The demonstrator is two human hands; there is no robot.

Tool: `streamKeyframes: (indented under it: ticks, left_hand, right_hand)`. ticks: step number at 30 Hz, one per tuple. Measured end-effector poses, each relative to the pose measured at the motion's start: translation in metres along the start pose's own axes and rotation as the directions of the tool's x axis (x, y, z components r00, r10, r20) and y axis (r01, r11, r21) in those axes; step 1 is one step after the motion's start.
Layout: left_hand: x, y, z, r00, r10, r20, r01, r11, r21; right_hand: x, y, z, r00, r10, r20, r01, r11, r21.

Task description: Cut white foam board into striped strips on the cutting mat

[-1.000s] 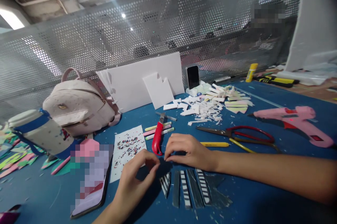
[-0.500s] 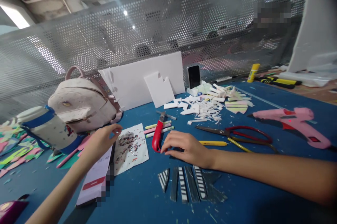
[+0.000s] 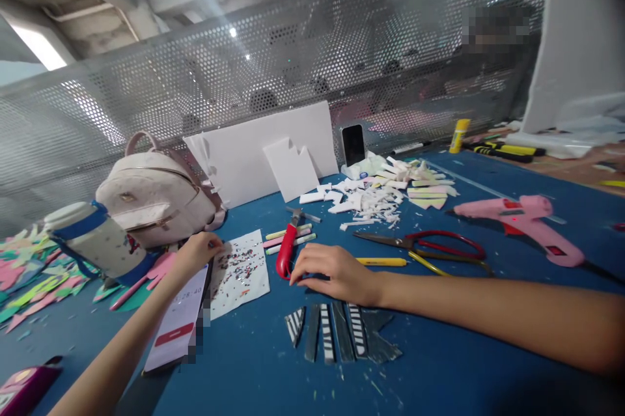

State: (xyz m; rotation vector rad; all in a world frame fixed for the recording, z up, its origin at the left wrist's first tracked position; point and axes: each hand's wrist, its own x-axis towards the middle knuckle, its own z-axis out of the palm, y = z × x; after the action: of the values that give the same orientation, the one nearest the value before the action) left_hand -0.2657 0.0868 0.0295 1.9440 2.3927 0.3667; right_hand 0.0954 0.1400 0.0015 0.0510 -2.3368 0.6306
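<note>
My left hand (image 3: 199, 254) is at the upper left corner of a white sheet (image 3: 235, 295) scattered with small shiny bits. Its fingers are curled together, and anything between them is too small to make out. A phone (image 3: 178, 321) with a lit screen lies under my left forearm. My right hand (image 3: 336, 273) rests loosely curved and empty on the table, its fingertips beside the red handle of a utility knife (image 3: 287, 252). Several markers (image 3: 299, 239) lie behind that knife. In front of my right hand is a row of dark and striped strips (image 3: 327, 334).
Scissors (image 3: 415, 241), a yellow pen (image 3: 385, 262) and a pink glue gun (image 3: 522, 224) lie to the right. White scraps (image 3: 371, 201) are heaped behind. A bottle (image 3: 100, 243), a backpack (image 3: 156, 191) and coloured scraps (image 3: 34, 273) occupy the left. White boards (image 3: 263, 155) stand at the back.
My left hand has lowered slightly toward the sheet, and the gap between its fingers has closed. My right hand stays beside the knife. The view has shifted a little.
</note>
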Motion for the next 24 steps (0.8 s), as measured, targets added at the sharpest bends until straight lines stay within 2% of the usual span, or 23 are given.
streamKeyframes:
  ticks: [5, 8, 10, 16, 17, 20, 24]
  left_hand:
    - [-0.002, 0.009, -0.01, 0.997, 0.011, -0.075, -0.018, 0.996, -0.093]
    - [-0.011, 0.03, -0.018, 0.989, 0.034, -0.141, -0.06, 0.981, -0.182]
    - [-0.022, 0.052, -0.018, 0.985, 0.07, -0.159, -0.111, 0.957, -0.268]
    - [-0.068, 0.13, 0.014, 0.968, 0.238, -0.084, -0.245, 0.809, -0.535]
    - [-0.074, 0.138, 0.02, 0.964, 0.249, -0.091, -0.252, 0.755, -0.605]
    - [-0.087, 0.147, 0.033, 0.972, 0.19, -0.136, -0.227, 0.644, -0.731]
    - [-0.095, 0.139, 0.043, 0.983, 0.119, -0.137, -0.18, 0.546, -0.818]
  right_hand:
    - [-0.001, 0.002, 0.001, 0.999, 0.034, -0.015, -0.033, 0.999, 0.026]
    - [-0.001, 0.002, 0.001, 0.996, 0.068, -0.058, -0.065, 0.997, 0.045]
    - [0.0, 0.002, 0.001, 0.993, 0.09, -0.074, -0.086, 0.994, 0.063]
    - [0.002, -0.001, -0.002, 0.986, 0.129, -0.108, -0.117, 0.986, 0.116]
    - [0.002, -0.001, -0.002, 0.985, 0.128, -0.117, -0.114, 0.986, 0.119]
    - [0.003, -0.002, -0.002, 0.984, 0.121, -0.13, -0.105, 0.987, 0.125]
    - [0.003, -0.003, -0.002, 0.983, 0.133, -0.126, -0.114, 0.982, 0.149]
